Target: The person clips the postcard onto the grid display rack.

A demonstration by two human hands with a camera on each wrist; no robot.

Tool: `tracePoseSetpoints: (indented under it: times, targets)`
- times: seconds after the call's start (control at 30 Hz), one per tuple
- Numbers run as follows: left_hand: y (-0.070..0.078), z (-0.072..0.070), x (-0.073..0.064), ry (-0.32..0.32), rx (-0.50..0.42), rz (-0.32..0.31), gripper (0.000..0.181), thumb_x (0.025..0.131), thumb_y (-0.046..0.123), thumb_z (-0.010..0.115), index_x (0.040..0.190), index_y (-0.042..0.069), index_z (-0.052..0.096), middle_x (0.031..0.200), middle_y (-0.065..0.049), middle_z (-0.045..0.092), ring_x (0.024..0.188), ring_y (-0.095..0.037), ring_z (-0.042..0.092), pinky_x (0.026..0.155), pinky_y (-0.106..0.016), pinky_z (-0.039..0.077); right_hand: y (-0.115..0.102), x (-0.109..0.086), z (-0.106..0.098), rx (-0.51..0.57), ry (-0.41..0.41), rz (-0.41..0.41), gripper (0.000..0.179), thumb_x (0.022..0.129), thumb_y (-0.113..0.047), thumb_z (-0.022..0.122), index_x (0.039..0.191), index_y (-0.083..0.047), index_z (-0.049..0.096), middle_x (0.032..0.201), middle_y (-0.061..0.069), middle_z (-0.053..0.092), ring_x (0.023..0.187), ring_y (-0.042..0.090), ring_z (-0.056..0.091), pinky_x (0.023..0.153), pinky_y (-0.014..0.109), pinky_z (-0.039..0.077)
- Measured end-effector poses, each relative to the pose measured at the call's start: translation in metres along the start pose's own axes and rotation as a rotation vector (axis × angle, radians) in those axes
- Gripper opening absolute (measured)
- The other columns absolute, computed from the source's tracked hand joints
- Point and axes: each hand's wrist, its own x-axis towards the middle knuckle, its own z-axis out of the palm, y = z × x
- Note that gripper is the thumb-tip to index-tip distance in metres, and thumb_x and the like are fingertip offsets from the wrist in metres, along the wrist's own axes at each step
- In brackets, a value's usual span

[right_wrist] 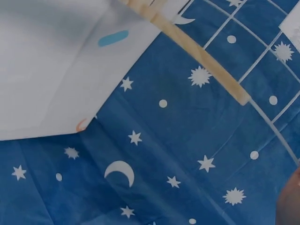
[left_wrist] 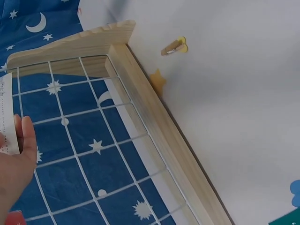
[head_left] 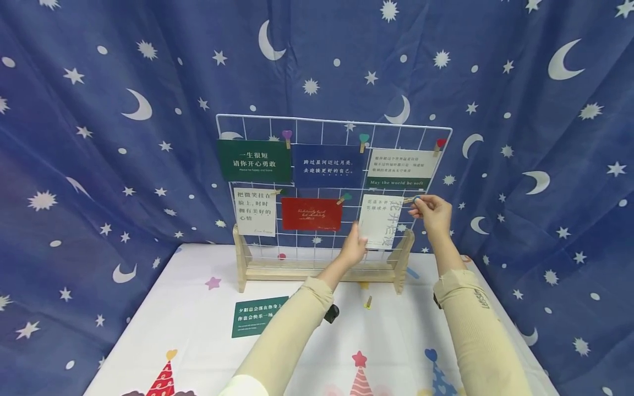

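A white card (head_left: 378, 223) with grey lettering lies against the white wire grid (head_left: 322, 250), in the lower row at the right. My left hand (head_left: 354, 246) holds its lower left edge between thumb and fingers, as the left wrist view also shows. At the card's upper right edge, my right hand (head_left: 433, 215) pinches a small wooden clothespin (head_left: 408, 201) with a blue end. The clothespin's tip overlaps the card's edge. Only a sliver of the right hand (right_wrist: 288, 201) enters the right wrist view, and the clothespin is outside it.
Other cards hang clipped to the grid, among them a red card (head_left: 311, 214) and a blue card (head_left: 328, 166). A wooden stand (head_left: 317, 273) holds the grid. On the table lie a green card (head_left: 252, 318), partly behind the left sleeve, and a yellow-ended clothespin (left_wrist: 174, 46).
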Motion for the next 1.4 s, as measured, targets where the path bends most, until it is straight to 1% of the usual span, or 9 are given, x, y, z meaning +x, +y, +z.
tracePoseSetpoints:
  times: [0.1,0.2,0.23,0.33,0.47,0.53,0.73,1.03,1.4]
  targets:
    - [0.000,0.002,0.004,0.047,0.065,0.012,0.048,0.094,0.007,0.048,0.137,0.012,0.029,0.108,-0.018,0.062,0.077,-0.020,0.064,0.062,-0.028,0.055,0.001,0.000,-0.003,0.016,0.002,0.013,0.029,0.092,0.000,0.055,0.112,0.020,0.051,0.059,-0.019,0.059,0.052,-0.006,0.059,0.056,0.009,0.052]
    - [-0.048,0.027,0.028,0.087,0.099,-0.035,0.056,0.094,0.018,0.053,0.143,0.020,0.026,0.118,-0.011,0.063,0.098,-0.020,0.063,0.081,-0.033,0.055,0.002,0.001,-0.006,0.031,0.008,0.025,0.027,0.092,0.001,0.055,0.112,0.019,0.051,0.059,-0.018,0.060,0.052,-0.005,0.060,0.056,0.010,0.052]
    - [-0.048,0.028,0.030,0.098,0.112,-0.060,0.058,0.094,0.019,0.054,0.144,0.019,0.025,0.120,-0.011,0.063,0.102,-0.022,0.063,0.085,-0.036,0.055,0.002,0.001,-0.006,0.033,0.010,0.028,0.027,0.092,0.001,0.055,0.111,0.019,0.051,0.059,-0.018,0.061,0.052,-0.005,0.060,0.056,0.010,0.052]
    - [-0.019,0.016,0.022,0.121,0.130,-0.093,0.055,0.094,0.018,0.054,0.142,0.017,0.029,0.118,-0.011,0.064,0.103,-0.024,0.063,0.087,-0.036,0.054,0.001,0.001,-0.004,0.036,-0.004,0.032,0.027,0.092,0.001,0.054,0.112,0.019,0.051,0.058,-0.018,0.061,0.052,-0.005,0.061,0.056,0.010,0.053]
    - [0.046,-0.016,-0.001,0.099,0.145,-0.123,0.047,0.091,0.009,0.055,0.134,0.008,0.038,0.110,-0.016,0.066,0.094,-0.026,0.065,0.078,-0.032,0.056,0.000,0.001,0.001,0.083,0.001,0.041,0.026,0.091,0.002,0.055,0.110,0.021,0.051,0.057,-0.016,0.062,0.052,-0.004,0.062,0.056,0.010,0.053]
    - [0.036,-0.013,0.005,0.057,0.126,-0.169,0.053,0.091,0.009,0.057,0.139,0.010,0.036,0.116,-0.016,0.065,0.099,-0.026,0.065,0.084,-0.033,0.055,0.000,0.003,0.002,0.107,0.010,0.048,0.023,0.091,0.002,0.056,0.107,0.019,0.052,0.057,-0.014,0.063,0.051,-0.003,0.062,0.055,0.010,0.053]
    - [0.014,0.001,0.009,0.123,0.209,-0.083,0.051,0.087,0.008,0.058,0.134,0.008,0.039,0.104,-0.015,0.068,0.088,-0.025,0.066,0.074,-0.034,0.056,0.001,0.005,0.003,0.128,0.010,0.051,0.016,0.090,0.004,0.056,0.102,0.014,0.055,0.057,-0.014,0.064,0.051,-0.002,0.063,0.056,0.011,0.054]
    - [0.139,-0.040,-0.038,0.123,0.129,-0.275,0.042,0.091,0.000,0.053,0.131,-0.001,0.042,0.110,-0.023,0.065,0.103,-0.037,0.062,0.088,-0.042,0.053,0.000,0.004,0.003,0.068,0.005,0.048,0.029,0.090,0.002,0.056,0.112,0.022,0.051,0.057,-0.017,0.062,0.051,-0.004,0.061,0.056,0.010,0.053]
    - [0.149,-0.039,-0.043,0.197,0.311,-0.331,0.036,0.089,0.012,0.061,0.122,0.004,0.051,0.104,-0.015,0.067,0.092,-0.033,0.066,0.076,-0.042,0.055,0.003,0.002,0.008,-0.013,-0.024,0.020,0.031,0.093,-0.002,0.053,0.117,0.018,0.052,0.060,-0.019,0.059,0.052,-0.005,0.061,0.056,0.010,0.053]
